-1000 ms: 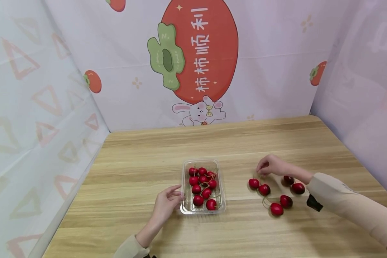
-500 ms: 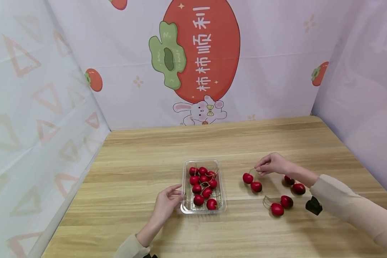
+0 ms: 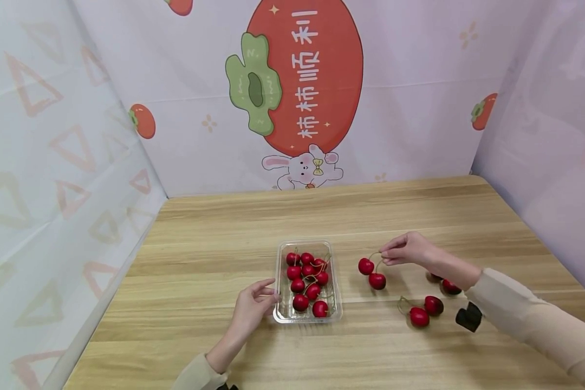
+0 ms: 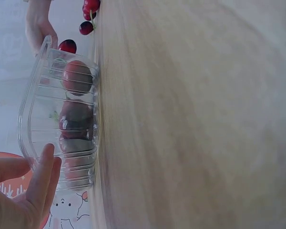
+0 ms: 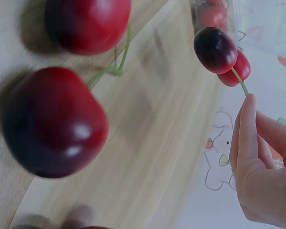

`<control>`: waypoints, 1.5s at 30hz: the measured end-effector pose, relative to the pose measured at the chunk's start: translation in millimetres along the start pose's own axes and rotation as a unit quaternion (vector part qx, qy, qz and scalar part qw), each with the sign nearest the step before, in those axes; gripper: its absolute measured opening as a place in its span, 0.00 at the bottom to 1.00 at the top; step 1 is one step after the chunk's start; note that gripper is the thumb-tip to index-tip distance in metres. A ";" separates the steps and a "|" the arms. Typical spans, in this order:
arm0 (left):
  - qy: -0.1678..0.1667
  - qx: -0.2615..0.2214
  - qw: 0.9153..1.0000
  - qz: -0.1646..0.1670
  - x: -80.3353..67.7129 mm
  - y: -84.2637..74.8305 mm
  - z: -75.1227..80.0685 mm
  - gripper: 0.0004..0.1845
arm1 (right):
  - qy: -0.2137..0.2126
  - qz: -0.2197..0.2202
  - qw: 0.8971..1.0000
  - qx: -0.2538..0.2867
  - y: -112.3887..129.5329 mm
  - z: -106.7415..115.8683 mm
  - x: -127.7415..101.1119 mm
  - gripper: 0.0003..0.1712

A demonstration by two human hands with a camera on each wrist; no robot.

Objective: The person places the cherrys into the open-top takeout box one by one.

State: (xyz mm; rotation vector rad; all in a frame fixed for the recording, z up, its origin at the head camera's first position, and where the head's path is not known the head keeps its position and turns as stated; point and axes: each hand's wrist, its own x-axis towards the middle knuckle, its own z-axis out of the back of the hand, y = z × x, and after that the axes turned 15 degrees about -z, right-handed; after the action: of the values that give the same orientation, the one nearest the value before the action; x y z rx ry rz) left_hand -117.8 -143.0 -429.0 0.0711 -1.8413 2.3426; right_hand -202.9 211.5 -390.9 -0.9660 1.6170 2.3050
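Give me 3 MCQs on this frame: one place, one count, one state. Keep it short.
1. Where is the tray relative to the left hand?
A. just to its right, touching its fingers
B. at the table's far edge
C. under the right sleeve

2. How many cherries hang from the right hand?
A. one
B. two
C. four

3. What state is the hanging pair in?
A. lying in the tray
B. resting flat on the table
C. lifted by the stems, pinched in the right hand's grip

Answers:
1 A: head view shows the left fingers against the tray's left wall.
2 B: two red cherries dangle below the fingers.
3 C: right wrist view shows the stem between fingertips, fruit clear of the table.
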 end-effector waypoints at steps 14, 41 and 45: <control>-0.001 -0.011 1.000 0.001 -0.3 1.8 -0.2 0.22 | 0.020 -0.019 0.995 0.091 14.6 -24.5 -8.4 0.22; -0.004 -0.012 1.000 0.001 0.6 4.9 -0.6 0.22 | 0.066 -0.009 0.991 0.115 30.1 -82.6 8.3 0.19; -0.005 -0.014 1.000 0.002 0.7 4.6 -0.7 0.22 | 0.064 -0.016 0.991 0.113 32.8 -91.0 11.1 0.18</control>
State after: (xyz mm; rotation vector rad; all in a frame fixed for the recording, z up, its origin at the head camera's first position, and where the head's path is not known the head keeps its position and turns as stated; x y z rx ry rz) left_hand -119.1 -143.3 -433.5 0.0756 -1.8791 2.3221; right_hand -189.8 115.0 -390.4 -1.0945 1.8489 2.0207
